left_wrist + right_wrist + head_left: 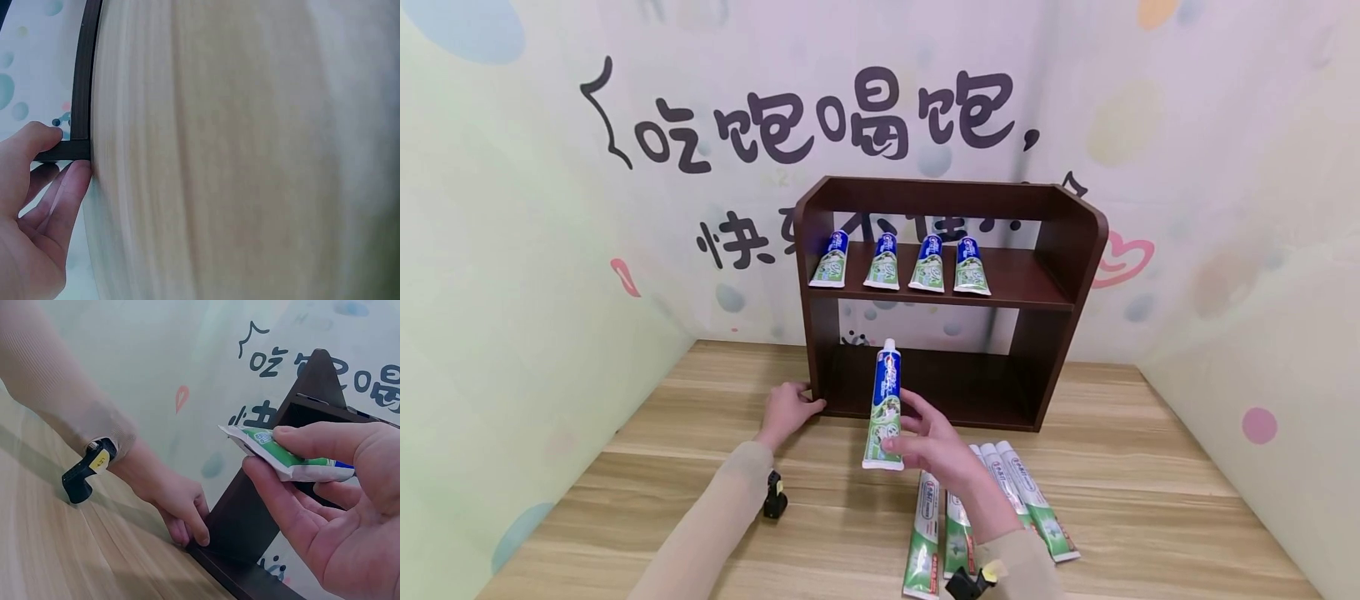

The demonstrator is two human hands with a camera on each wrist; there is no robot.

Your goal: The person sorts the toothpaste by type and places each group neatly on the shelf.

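My right hand [936,446] holds a blue, white and green toothpaste tube [885,408] between thumb and fingers. Its cap points up and away, in front of the lower shelf opening. In the right wrist view, the thumb lies on top of the tube's green crimped end [265,447], with fingers beneath. My left hand [790,412] pinches the bottom front corner of the dark brown shelf [1037,287] at its left side. The left wrist view shows the thumb and fingers on either side of that panel [62,150]. Several matching tubes [928,265] lie in a row on the upper shelf, caps toward the back.
Several white and green toothpaste tubes [922,537] lie on the wooden table [1150,500], partly covered by my right forearm. Behind the shelf is a printed wall [737,75] with large dark characters. Side walls bound the table left and right.
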